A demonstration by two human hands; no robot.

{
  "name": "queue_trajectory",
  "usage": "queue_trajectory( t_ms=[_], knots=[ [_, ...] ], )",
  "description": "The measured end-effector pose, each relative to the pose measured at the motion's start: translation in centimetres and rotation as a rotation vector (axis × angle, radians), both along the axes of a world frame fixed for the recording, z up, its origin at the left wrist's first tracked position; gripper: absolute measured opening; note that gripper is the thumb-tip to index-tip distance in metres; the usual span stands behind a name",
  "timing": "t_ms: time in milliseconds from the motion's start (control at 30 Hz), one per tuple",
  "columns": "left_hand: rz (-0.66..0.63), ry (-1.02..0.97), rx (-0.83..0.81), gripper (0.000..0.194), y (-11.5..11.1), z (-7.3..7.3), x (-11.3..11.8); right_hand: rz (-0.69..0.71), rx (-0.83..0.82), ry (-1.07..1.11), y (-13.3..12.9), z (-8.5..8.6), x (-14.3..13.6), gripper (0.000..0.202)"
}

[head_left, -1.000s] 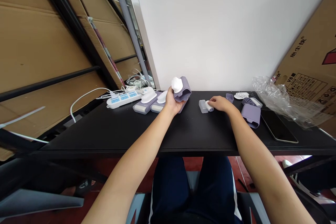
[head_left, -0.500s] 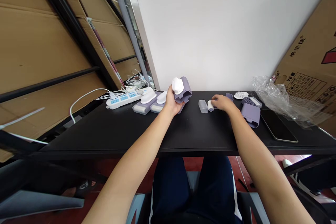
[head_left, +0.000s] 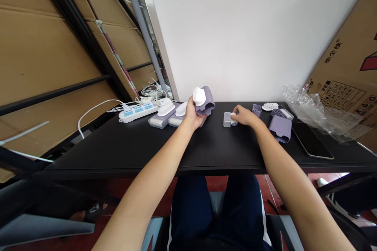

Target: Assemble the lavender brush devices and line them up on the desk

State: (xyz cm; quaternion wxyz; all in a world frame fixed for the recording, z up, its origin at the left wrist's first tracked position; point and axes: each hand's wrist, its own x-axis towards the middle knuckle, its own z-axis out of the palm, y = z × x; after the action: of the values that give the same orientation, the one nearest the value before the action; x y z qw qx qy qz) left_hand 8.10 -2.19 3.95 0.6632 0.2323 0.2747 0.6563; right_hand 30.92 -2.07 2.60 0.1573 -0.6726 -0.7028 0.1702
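My left hand [head_left: 192,116] is wrapped round a purple hollow housing with a white oval end [head_left: 199,96]. It is raised above the table, tilted, its open end facing right and toward me. At the table's middle my right hand [head_left: 245,116] pinches a small white cylinder [head_left: 233,123], which stands beside a small clear plastic box [head_left: 227,119]. Some of the cylinder is hidden by the fingers. Behind and left of my left hand lie purple units with white oval tops, among them one purple unit [head_left: 165,115] and a partly covered unit [head_left: 177,119].
A white power strip [head_left: 138,112] with tangled cables lies at the left. On the right are a small purple cup [head_left: 257,110], a purple housing [head_left: 280,128], a white coil-marked part [head_left: 270,106], a phone [head_left: 312,140], clear plastic wrap [head_left: 321,113] and a cardboard box [head_left: 350,82].
My right hand has moved slightly left, with the white cylinder now against the clear box. The purple cup is more exposed. My left hand stays still with the housing.
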Motion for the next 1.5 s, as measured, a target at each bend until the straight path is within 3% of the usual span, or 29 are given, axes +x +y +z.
queue_trajectory(
  t_ms=[167,267,367,500,567,733,933,1167,1367,1500],
  knots=[
    [-0.033,0.010,0.042,0.032,0.0,0.0,0.4,-0.038,0.033,0.239,0.3,-0.2,0.1,0.045],
    [-0.043,0.061,0.097,0.030,0.0,-0.2,0.8,-0.086,0.155,0.478,0.3,0.4,0.0,0.039],
    [0.069,0.263,0.182,0.026,-0.2,-0.6,1.2,-0.066,0.249,0.766,0.2,1.2,-0.1,0.033],
    [0.219,0.650,0.449,0.021,-1.4,-1.0,1.5,0.013,0.285,0.990,-0.4,1.9,-0.4,0.053],
    [0.215,0.763,0.514,0.030,-2.3,-0.9,1.5,0.072,0.292,1.003,-0.7,2.0,-0.6,0.058],
    [0.145,0.879,0.491,0.042,-3.7,-0.3,1.4,0.146,0.389,0.973,-0.8,1.9,-1.0,0.061],
    [0.119,0.858,0.411,0.040,-4.1,0.1,1.8,0.170,0.283,0.922,-0.7,1.7,-1.1,0.056],
    [0.160,1.010,0.513,0.044,-3.5,-0.5,1.7,0.175,0.259,0.938,-0.8,1.7,-1.1,0.053],
    [0.155,0.965,0.459,0.042,-3.4,-0.7,1.8,0.292,0.265,0.848,-0.6,1.4,-0.8,0.057],
    [0.167,1.051,0.510,0.034,-3.0,-1.1,1.8,0.351,0.240,0.746,-0.6,1.2,-0.5,0.053]
  ],
)
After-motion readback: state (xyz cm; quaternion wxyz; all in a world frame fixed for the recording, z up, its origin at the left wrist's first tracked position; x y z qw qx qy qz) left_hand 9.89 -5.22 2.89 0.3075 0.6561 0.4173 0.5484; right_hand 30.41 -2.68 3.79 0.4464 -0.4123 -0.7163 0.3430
